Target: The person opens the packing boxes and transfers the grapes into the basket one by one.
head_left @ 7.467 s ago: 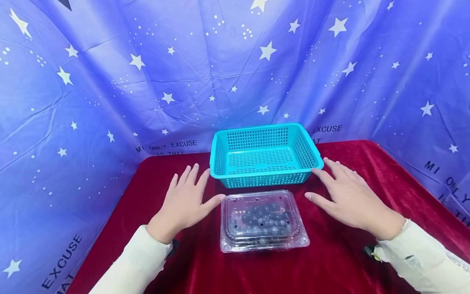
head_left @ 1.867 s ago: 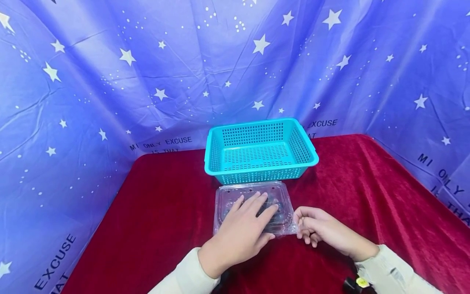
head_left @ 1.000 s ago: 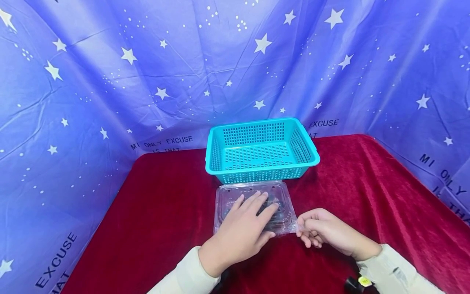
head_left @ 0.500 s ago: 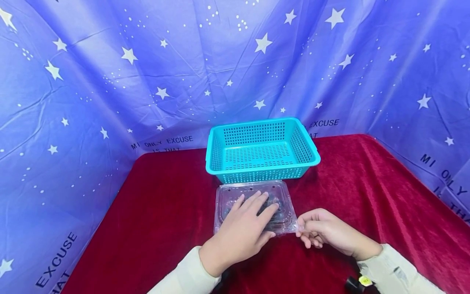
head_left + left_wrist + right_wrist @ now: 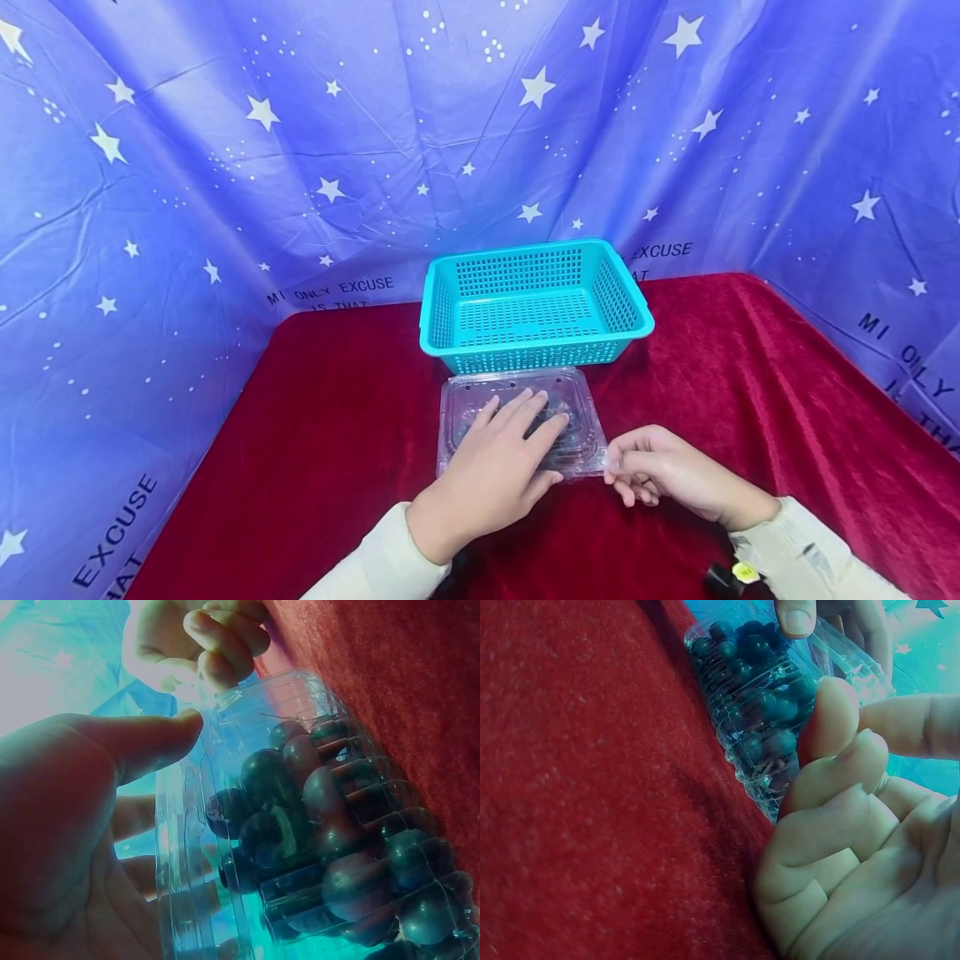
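A clear plastic clamshell box (image 5: 517, 385) with a lid stands on the table, in front of a turquoise basket. Dark round berries (image 5: 761, 705) show through its wall in the right wrist view. My left hand (image 5: 498, 471) rests on the lid with fingers spread and straight, covering much of it; its thumb (image 5: 161, 742) lies along the near side in the left wrist view. My right hand (image 5: 667, 471) pinches the box's near right corner between thumb and index finger, the other fingers curled in. The lid is down.
The turquoise slotted basket (image 5: 536, 358) stands right behind the box, with nothing in it. A dark red velvet cloth (image 5: 337, 400) covers the table. Blue curtains (image 5: 420, 125) with stars hang behind and at both sides.
Earlier both hands were spread apart beside the basket and box. Since then the left hand came onto the lid and the right to the corner; over the last second they barely moved.
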A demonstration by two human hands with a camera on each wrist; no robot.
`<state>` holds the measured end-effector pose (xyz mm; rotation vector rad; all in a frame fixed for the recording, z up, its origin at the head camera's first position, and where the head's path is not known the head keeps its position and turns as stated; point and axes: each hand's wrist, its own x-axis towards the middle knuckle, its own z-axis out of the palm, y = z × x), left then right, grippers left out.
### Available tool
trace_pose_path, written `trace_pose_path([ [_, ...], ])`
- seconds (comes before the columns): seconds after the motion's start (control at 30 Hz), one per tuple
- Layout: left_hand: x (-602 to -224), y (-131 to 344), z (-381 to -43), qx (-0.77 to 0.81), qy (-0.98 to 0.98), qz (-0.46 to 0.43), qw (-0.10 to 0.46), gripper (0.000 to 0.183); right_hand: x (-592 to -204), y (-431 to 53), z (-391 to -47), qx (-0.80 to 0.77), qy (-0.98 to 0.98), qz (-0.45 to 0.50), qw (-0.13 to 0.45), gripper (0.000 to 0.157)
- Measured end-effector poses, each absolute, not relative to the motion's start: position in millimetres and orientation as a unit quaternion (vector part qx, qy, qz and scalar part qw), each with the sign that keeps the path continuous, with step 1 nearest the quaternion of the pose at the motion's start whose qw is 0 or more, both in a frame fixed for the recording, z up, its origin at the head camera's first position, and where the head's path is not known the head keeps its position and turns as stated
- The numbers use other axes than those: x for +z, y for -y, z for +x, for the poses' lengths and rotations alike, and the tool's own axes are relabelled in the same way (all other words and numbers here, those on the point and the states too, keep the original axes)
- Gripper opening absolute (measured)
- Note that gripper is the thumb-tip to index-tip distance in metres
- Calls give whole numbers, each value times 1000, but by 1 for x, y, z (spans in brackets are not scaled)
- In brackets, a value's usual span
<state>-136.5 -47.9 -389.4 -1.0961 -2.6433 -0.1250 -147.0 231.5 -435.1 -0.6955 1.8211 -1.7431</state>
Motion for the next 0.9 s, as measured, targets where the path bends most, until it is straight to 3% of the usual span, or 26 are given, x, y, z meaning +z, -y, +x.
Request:
trace_pose_path([
  [0.9,-386,53,-134,-31,911,-382,150,67,-431,-230,-145,-582,-741,-254,220,24],
])
